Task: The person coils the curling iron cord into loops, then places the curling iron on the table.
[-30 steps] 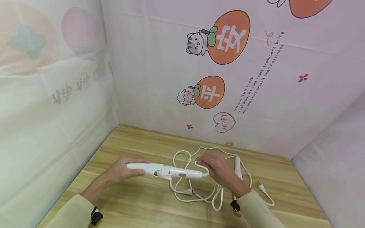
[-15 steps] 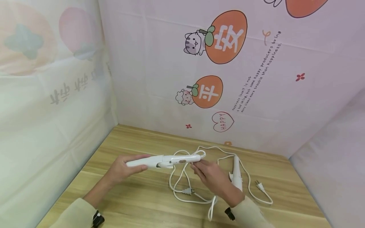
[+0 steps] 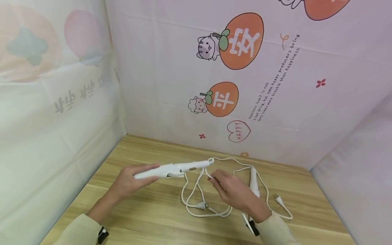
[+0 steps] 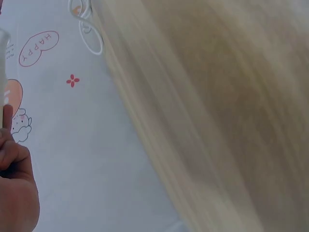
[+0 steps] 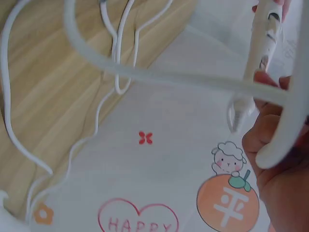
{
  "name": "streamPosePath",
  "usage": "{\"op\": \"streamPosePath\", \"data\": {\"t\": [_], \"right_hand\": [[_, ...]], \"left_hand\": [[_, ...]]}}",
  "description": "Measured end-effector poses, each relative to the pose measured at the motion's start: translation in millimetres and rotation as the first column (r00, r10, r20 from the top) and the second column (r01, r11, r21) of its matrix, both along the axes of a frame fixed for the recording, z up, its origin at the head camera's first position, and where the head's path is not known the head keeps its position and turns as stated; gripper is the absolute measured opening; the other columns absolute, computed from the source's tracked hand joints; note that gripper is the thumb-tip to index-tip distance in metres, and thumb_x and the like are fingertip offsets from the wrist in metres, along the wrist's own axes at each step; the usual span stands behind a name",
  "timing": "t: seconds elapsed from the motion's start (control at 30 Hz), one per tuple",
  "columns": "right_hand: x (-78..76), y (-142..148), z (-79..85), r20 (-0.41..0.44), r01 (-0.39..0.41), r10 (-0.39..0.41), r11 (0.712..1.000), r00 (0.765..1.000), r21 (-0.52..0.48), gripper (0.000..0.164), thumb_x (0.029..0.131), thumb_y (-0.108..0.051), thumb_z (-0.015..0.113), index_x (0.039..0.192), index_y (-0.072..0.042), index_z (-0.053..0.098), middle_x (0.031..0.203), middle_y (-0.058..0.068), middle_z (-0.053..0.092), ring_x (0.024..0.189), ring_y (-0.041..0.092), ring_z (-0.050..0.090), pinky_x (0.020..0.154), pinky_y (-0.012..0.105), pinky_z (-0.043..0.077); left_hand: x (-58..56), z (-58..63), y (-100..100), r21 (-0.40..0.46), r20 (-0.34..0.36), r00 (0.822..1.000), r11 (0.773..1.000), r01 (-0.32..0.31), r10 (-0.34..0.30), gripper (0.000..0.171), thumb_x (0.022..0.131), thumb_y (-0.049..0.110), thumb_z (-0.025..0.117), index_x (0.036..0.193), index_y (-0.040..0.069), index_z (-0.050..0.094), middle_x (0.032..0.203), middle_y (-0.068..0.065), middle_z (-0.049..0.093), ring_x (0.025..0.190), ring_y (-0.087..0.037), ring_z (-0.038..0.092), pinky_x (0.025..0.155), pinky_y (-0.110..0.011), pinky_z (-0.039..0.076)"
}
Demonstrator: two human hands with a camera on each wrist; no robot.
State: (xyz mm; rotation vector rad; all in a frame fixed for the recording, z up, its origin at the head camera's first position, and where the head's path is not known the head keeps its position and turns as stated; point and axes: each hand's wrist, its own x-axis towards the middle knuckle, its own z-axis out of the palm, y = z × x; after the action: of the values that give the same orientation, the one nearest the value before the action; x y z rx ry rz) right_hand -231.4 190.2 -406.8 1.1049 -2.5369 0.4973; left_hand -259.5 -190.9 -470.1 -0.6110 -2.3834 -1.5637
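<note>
In the head view my left hand (image 3: pixel 130 180) grips the barrel end of a white curling iron (image 3: pixel 174 169), thumb on the near side. The iron is held above the table, tilted with its cord end higher, and a brown button shows on its handle. From that end the cord (image 3: pixel 207 173) loops down to my right hand (image 3: pixel 234 190), which pinches it between thumb and fingers. Close up in the right wrist view, a cord (image 5: pixel 174 79) crosses in front of that hand. The left wrist view catches only part of the left hand (image 4: pixel 17 169) at its edge.
A second white curling iron (image 3: pixel 254 180) lies on the wooden table (image 3: pixel 147 217), partly behind the right forearm. Loose cord loops and a two-prong plug (image 3: pixel 201 205) lie in the middle, another plug (image 3: pixel 279 200) at the right. Printed cloth walls (image 3: pixel 171 85) enclose the table.
The iron's cord end has swung up and away. My right hand moved left to that end, then back right a little along the cord. My left hand keeps its grip.
</note>
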Motion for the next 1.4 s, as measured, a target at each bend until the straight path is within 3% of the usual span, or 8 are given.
{"op": "streamPosePath", "data": {"t": [0.23,0.37,0.5,0.73,0.93,1.1,1.27,1.4], "right_hand": [[-11.5,11.2,4.1,-0.223,-0.125,0.139,0.989,0.965,0.078,0.004,0.108,-0.013,0.069,0.109,-0.012,0.072,0.093,-0.008,0.061,0.072,-0.002,0.047,0.062,0.014,0.046],[-16.1,13.7,4.3,-0.205,-0.177,0.179,0.984,0.962,0.029,0.024,0.115,-0.025,0.057,0.113,-0.012,0.077,0.098,-0.008,0.063,0.078,0.000,0.052,0.068,0.015,0.048],[-19.3,15.0,1.1,-0.152,-0.203,0.195,0.979,0.969,-0.036,0.021,0.113,-0.020,0.061,0.119,-0.012,0.080,0.097,-0.008,0.067,0.079,-0.001,0.054,0.070,0.015,0.049],[-17.4,8.2,-4.0,0.051,-0.122,0.135,0.973,0.990,-0.196,0.014,0.106,-0.004,0.067,0.110,-0.011,0.078,0.079,-0.010,0.068,0.071,-0.007,0.051,0.064,0.019,0.051],[-17.8,5.4,-0.1,0.040,-0.129,0.143,0.960,0.989,-0.249,0.014,0.107,-0.003,0.065,0.109,-0.010,0.077,0.075,-0.009,0.064,0.068,-0.007,0.048,0.063,0.019,0.050],[-17.3,5.3,-1.0,0.030,-0.145,0.155,0.964,0.987,-0.221,0.014,0.107,-0.004,0.066,0.110,-0.012,0.077,0.079,-0.009,0.069,0.069,-0.007,0.051,0.064,0.018,0.051],[-17.4,5.7,-1.8,0.070,-0.116,0.132,0.972,0.989,-0.205,0.014,0.106,-0.002,0.067,0.110,-0.011,0.078,0.077,-0.011,0.066,0.068,-0.007,0.048,0.063,0.020,0.050],[-18.1,8.3,-1.2,0.188,-0.094,0.133,0.974,0.973,-0.204,0.018,0.109,-0.009,0.066,0.113,-0.018,0.080,0.085,-0.012,0.072,0.071,-0.005,0.054,0.066,0.023,0.053]], "left_hand": [[0.1,3.7,-9.3,-0.066,0.079,0.981,0.981,0.181,-0.176,0.040,0.092,0.028,0.090,0.131,0.023,0.081,0.131,-0.007,0.079,0.105,-0.009,0.076,0.077,-0.028,0.063],[0.7,0.2,-14.7,-0.017,0.141,0.947,0.956,0.294,-0.289,0.039,0.095,0.022,0.087,0.132,0.015,0.080,0.132,-0.011,0.078,0.113,-0.008,0.074,0.087,-0.028,0.061],[1.8,-5.0,-17.3,0.050,0.162,0.918,0.932,0.359,-0.362,0.037,0.097,0.014,0.083,0.133,0.006,0.078,0.133,-0.011,0.078,0.113,-0.005,0.072,0.088,-0.026,0.060],[4.4,-6.8,-14.3,0.148,0.261,0.892,0.929,0.340,-0.368,0.041,0.100,0.012,0.079,0.138,-0.002,0.072,0.120,-0.012,0.077,0.063,-0.001,0.048,0.053,-0.018,0.044],[1.9,-4.0,-13.7,0.155,0.281,0.874,0.917,0.368,-0.398,0.043,0.101,0.013,0.078,0.142,0.000,0.070,0.101,-0.005,0.076,0.056,0.001,0.042,0.049,-0.016,0.038],[0.4,-0.7,-14.3,0.104,0.259,0.872,0.910,0.402,-0.415,0.043,0.100,0.014,0.080,0.141,0.006,0.073,0.130,-0.012,0.077,0.065,0.000,0.050,0.054,-0.017,0.044],[1.4,2.3,-12.6,0.025,0.276,0.869,0.907,0.421,-0.411,0.048,0.096,0.017,0.085,0.143,0.014,0.073,0.149,-0.019,0.068,0.104,-0.012,0.068,0.078,-0.026,0.058],[5.2,4.0,-12.1,0.008,0.283,0.856,0.893,0.450,-0.433,0.052,0.095,0.014,0.085,0.146,0.014,0.071,0.146,-0.019,0.070,0.097,-0.018,0.068,0.078,-0.028,0.059]]}}
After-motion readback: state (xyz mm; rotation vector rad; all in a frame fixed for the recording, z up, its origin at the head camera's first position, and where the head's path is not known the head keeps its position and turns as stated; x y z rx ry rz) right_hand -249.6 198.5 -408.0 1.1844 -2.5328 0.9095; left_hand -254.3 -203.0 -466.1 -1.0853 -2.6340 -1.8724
